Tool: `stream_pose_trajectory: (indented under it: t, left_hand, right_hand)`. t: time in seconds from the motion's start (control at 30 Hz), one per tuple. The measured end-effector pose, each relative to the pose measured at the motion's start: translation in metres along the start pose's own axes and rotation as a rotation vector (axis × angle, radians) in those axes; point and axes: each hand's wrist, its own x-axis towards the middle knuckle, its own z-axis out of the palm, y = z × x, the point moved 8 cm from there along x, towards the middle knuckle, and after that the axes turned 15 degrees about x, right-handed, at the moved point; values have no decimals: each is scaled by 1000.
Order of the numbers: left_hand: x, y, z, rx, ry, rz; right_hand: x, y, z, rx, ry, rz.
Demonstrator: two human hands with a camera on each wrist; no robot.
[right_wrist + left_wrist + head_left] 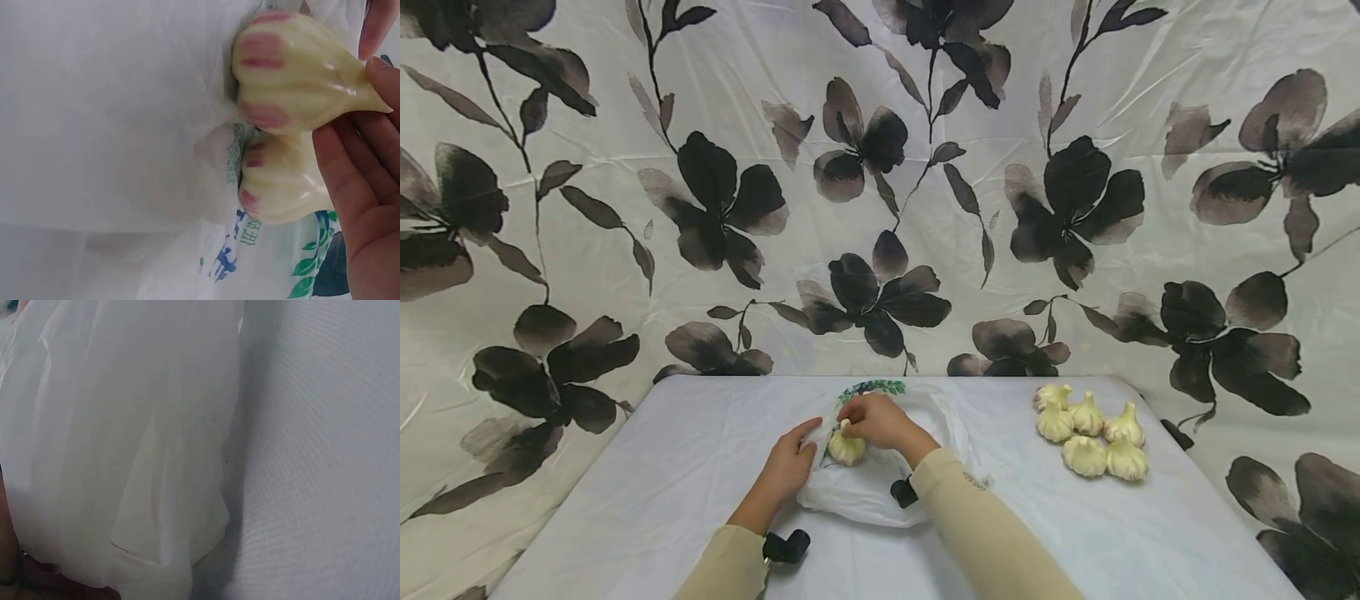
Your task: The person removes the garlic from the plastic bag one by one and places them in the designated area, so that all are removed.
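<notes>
My right hand [880, 423] pinches a garlic bulb [846, 448] by its stem, over the mouth of a white plastic bag [868, 504]. Up close in the right wrist view, the held bulb [287, 72] shows pale yellow skin with pink streaks. A second garlic bulb [281, 181] sits just beside it against the printed plastic, partly covered by the right fingers [350, 169]. On the bag's left side, my left hand [786, 467] holds the edge between thumb and fingers. White plastic [125, 437] hides most of that hand in the left wrist view.
Several more garlic bulbs [1086, 456] stand grouped on the right part of the white-covered table [647, 475]. Green and blue print [872, 387] marks the bag's far side. Behind the table hangs a floral cloth [970, 208]. Both wrists carry black cameras.
</notes>
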Motion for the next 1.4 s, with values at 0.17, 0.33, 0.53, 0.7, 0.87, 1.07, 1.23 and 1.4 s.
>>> stream_pose_trajectory:
  t: [0.17,0.33,0.53,0.7,0.87,1.07,1.23,1.4]
  left_hand:
    - [0,1,0,12,-4,-7]
    - [2,1,3,20,0,-8]
    - [4,0,5,12,-2,-15]
    - [3,0,6,4,-10,-23]
    - [2,0,6,-8,-11,-26]
    - [2,0,6,-1,-8,-28]
    - [1,0,6,-2,-7,-28]
    - [1,-1,6,0,-9,-39]
  right_hand:
    - [-3,-3,-3,-33,-5,-39]
    - [-6,-4,-7,-45,-8,-37]
    - [-11,-7,-13,-48,-16,-38]
    - [-16,-10,-20,-60,-14,-47]
    - [-22,-14,-30,-81,-4,-70]
    - [-30,-18,-46,-93,33,-67]
    - [-38,-19,-56,-102,64,-56]
    - [-46,-22,-66,-98,83,-66]
